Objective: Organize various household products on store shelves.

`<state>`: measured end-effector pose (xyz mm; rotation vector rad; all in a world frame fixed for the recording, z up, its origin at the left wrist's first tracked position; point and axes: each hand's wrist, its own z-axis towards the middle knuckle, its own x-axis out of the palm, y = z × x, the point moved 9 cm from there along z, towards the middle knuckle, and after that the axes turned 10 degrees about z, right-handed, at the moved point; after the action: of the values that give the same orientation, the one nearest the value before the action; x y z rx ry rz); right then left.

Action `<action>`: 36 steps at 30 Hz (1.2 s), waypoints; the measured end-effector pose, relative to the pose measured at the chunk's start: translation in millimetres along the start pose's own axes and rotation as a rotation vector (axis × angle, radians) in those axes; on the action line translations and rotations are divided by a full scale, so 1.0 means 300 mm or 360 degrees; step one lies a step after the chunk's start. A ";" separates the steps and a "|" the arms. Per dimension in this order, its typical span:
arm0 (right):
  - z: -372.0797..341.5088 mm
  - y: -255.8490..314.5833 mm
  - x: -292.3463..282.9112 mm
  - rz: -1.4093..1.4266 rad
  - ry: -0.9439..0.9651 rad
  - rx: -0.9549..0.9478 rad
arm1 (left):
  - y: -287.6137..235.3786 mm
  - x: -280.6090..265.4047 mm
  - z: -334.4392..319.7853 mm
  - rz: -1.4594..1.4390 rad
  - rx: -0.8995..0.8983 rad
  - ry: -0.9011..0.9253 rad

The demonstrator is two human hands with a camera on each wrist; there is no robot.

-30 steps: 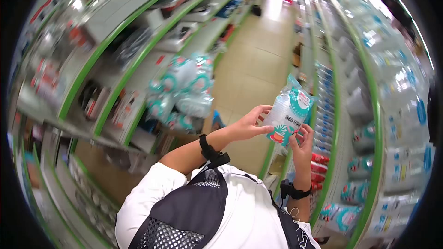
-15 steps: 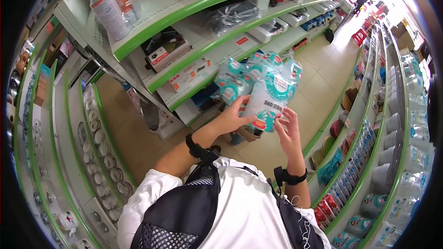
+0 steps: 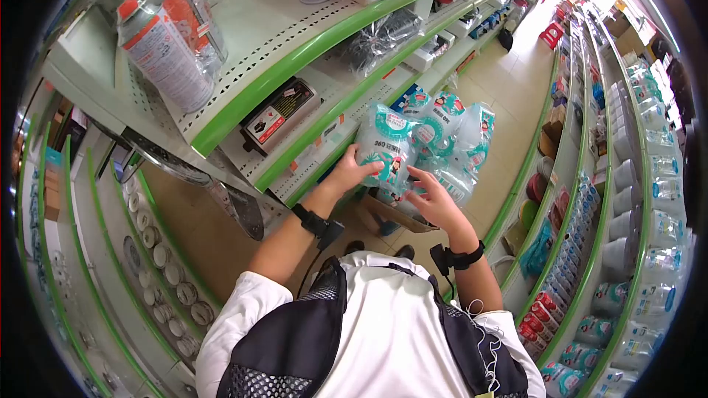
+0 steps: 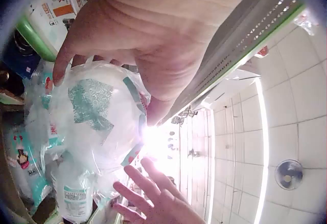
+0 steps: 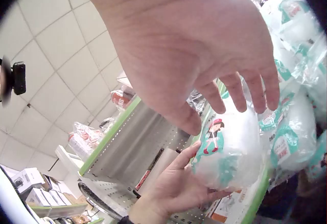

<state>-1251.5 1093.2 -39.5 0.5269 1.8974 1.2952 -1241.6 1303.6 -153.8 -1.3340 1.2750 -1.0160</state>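
Observation:
My left hand [image 3: 355,171] holds a plastic-wrapped pack of disposable cups [image 3: 387,140] with teal print and "360" on it, its thumb along the near side. The wrapped round end of the pack [image 4: 97,121] fills the left wrist view, under the curled fingers. My right hand [image 3: 436,205] is just off the pack's lower right, fingers spread and holding nothing. In the right wrist view, my right hand [image 5: 199,50] hangs over the pack [image 5: 232,147]. Beside and behind the held pack lie several similar cup packs [image 3: 446,129], heaped over a cardboard box [image 3: 402,214].
A green-edged shelf [image 3: 287,59] on the left carries spray-type gas cans [image 3: 166,51] and a boxed item [image 3: 280,114]. The right-hand shelf holds more packs [image 3: 601,302] and stacked cups [image 3: 564,247]. Between them runs a tiled aisle [image 3: 509,103].
The held pack has swung left from beside the right-hand shelf to the heap at the left shelf. My right hand, earlier at the pack's lower edge, has come off it. The view has turned too.

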 end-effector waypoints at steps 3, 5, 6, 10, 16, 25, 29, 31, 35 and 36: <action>0.021 -0.067 -0.059 0.0008 -0.0092 0.0037 | 0.018 -0.051 0.103 0.0042 0.0034 -0.0032; 0.016 -0.112 -0.103 0.0043 -0.0157 0.0122 | 0.082 -0.072 0.172 0.0132 -0.0114 -0.0061; 0.020 -0.106 -0.116 0.0045 -0.0172 0.0125 | -0.074 -0.066 0.131 0.0048 -0.0163 0.0010; 0.032 -0.121 -0.169 0.0071 -0.0245 0.0136 | 0.064 -0.077 0.320 0.0182 -0.0110 -0.0023; 0.065 -0.132 -0.223 0.0077 -0.0263 0.0118 | 0.146 -0.087 0.442 0.0336 -0.0146 -0.0096; 0.059 -0.175 -0.312 0.0082 -0.0292 0.0146 | 0.209 -0.148 0.497 -0.0080 -0.0051 -0.0235; 0.077 -0.217 -0.332 0.0125 -0.0280 0.0152 | 0.232 -0.167 0.589 0.0241 0.0141 -0.0395; 0.074 -0.229 -0.346 0.0125 -0.0289 0.0164 | 0.062 -0.156 0.542 0.0998 0.0461 -0.0688; 0.070 -0.268 -0.376 0.0159 -0.0305 0.0182 | -0.027 -0.132 0.584 0.1292 0.0419 -0.0676; 0.069 -0.279 -0.385 0.0156 -0.0311 0.0186 | -0.023 -0.133 0.613 0.1212 0.0386 -0.0630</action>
<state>-1156.7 992.0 -78.3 0.7864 1.8096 1.1536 -1063.7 1362.1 -173.8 -0.7061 1.1584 -0.3312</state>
